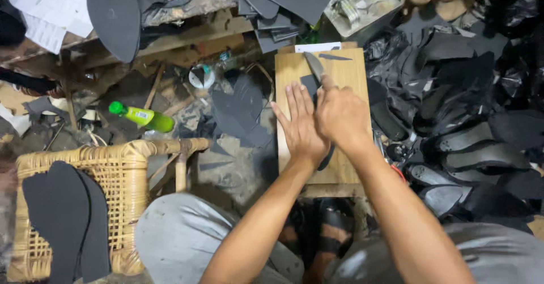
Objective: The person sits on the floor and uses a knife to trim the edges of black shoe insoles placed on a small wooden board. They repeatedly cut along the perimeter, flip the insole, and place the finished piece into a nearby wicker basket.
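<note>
green bottle (pixel 143 116), wicker stool (pixel 122 168), sole pile (pixel 470 142)

green bottle (pixel 143 116), wicker stool (pixel 122 171), papers (pixel 48 6)

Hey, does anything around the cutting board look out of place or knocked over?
Yes: a green bottle lies on its side among dark scraps on the floor, left of the wooden board. On the board, the left hand presses a dark piece flat while the right hand holds a knife.

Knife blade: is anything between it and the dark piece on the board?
Nothing visible. The knife in the right hand meets the dark piece directly on the wooden board; the left hand presses flat beside it.
</note>
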The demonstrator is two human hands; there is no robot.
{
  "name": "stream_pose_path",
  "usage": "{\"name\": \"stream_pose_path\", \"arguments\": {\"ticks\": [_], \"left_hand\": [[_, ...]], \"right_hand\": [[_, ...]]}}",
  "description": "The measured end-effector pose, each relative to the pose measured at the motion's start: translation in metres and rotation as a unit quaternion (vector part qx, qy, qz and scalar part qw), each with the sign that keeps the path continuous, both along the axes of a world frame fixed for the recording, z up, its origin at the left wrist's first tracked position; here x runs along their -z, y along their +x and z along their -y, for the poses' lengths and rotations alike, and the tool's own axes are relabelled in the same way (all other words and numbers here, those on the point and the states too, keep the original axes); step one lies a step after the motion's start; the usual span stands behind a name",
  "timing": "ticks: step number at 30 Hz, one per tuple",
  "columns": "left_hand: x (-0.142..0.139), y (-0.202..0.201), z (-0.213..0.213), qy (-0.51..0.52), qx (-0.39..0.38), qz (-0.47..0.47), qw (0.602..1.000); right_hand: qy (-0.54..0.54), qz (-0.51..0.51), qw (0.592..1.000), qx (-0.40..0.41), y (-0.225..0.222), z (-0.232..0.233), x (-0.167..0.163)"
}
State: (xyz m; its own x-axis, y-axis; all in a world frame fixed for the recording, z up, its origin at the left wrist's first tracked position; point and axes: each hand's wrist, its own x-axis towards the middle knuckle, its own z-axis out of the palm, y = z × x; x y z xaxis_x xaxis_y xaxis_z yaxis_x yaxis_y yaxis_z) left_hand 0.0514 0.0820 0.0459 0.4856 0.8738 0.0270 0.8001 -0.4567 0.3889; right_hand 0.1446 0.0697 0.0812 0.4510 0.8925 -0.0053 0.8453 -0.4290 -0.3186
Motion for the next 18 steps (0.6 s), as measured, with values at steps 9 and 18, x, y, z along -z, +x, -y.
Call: {"name": "stream_pose_path", "arguments": {"ticks": [9,18], "left_hand": [[-0.005,-0.001,0.001,0.052,-0.056,0.141,0.987],[-0.001,-0.002,-0.002,-0.077,-0.113,0.266,0.954]], "right_hand": [[0.215,-0.259,0.93,0.144,0.026,0.041,0.019],[0.315,-0.301,0.885,0.161,-0.014,0.067,0.035]]}}
